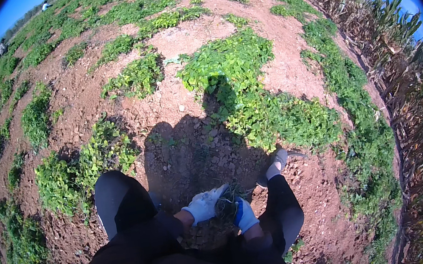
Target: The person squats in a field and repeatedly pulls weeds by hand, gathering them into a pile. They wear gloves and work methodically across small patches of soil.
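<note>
My left hand, in a white knit work glove, is on the left side of a dark tangled clump of plant stems and roots. Against the clump's right side is my right hand, whose white glove has a blue patch. The clump is held between both hands, low between my knees. Its underside and most of my fingertips are hidden or in shade. Beneath and ahead of the hands lies cloddy reddish soil, darkened by my own shadow.
Leafy green vines spread ahead, with another vine plant to the left. My shoe stands at the vines' edge on the right. Dry corn stalks line the far right. People, one in light clothing, are far off at upper left.
</note>
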A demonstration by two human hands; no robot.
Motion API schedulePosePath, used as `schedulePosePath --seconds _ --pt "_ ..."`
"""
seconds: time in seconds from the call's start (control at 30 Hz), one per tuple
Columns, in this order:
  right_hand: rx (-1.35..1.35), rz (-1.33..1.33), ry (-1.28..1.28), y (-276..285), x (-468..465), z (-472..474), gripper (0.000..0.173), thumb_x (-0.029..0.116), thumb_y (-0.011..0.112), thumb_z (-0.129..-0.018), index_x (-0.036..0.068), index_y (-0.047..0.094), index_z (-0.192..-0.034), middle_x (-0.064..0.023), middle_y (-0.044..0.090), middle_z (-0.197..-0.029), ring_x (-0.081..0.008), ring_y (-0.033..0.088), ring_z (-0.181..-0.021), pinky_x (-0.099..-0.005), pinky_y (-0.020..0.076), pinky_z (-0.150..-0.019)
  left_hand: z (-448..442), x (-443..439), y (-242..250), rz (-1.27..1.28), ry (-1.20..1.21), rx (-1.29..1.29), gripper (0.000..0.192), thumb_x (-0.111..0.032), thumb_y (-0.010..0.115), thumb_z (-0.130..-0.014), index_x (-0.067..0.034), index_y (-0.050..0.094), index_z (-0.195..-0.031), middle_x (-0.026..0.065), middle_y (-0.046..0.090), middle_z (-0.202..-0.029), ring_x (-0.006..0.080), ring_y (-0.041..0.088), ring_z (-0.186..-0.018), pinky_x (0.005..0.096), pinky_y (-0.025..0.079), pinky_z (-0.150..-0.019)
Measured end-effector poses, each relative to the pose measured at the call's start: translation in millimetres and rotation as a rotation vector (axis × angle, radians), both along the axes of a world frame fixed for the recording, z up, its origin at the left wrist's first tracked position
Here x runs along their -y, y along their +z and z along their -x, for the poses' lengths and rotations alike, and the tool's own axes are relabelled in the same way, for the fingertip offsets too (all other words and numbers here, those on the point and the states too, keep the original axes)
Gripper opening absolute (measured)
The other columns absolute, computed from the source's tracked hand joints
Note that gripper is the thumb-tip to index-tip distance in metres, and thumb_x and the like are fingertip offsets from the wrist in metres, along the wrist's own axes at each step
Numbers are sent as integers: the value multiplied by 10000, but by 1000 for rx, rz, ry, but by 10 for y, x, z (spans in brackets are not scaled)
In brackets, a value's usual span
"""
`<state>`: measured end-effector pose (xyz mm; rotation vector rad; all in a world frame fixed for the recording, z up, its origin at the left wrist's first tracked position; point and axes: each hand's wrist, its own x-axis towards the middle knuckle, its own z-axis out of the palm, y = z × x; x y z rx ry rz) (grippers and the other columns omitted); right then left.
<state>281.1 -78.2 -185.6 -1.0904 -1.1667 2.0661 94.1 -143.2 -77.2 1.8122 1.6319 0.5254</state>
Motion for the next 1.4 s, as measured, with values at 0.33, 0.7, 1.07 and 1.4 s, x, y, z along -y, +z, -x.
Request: schedulePosePath --seconds 0.33,0.7,1.07,1.4 --pt "-12 441 -474 449 -100 -6 462 293 518 -949 124 430 -1370 -102 448 -1374 -275 436 -1253 -480 404 -991 397 -577 -562 138 90 -243 639 -119 614 -789 -89 386 -1386 191 551 -1258 346 572 -1117 424 477 -921" --pt "-61 447 -368 637 -263 249 421 280 512 -967 94 462 -1340 -95 547 -1260 -236 556 -1111 -406 466 -926 615 -1269 -1157 334 66 -319 533 -53 583 -781 -89 470 -1300 171 488 -1323 356 542 -1137 435 461 -942" --pt "59 504 -216 981 -396 574 397 268 550 -958 55 508 -1291 -112 613 -1166 -210 616 -1018 -381 502 -875 985 -2022 -1692 533 82 -429 580 -60 631 -774 -183 497 -1325 115 187 -1548 394 281 -1378 447 428 -1025" --pt "-10 418 -208 876 -338 491 403 295 545 -959 71 507 -1293 -113 598 -1186 -218 613 -1014 -395 503 -866 1063 -1980 -1272 90 147 -237 479 -116 588 -783 -91 534 -1258 161 594 -1201 344 561 -1110 414 460 -939"
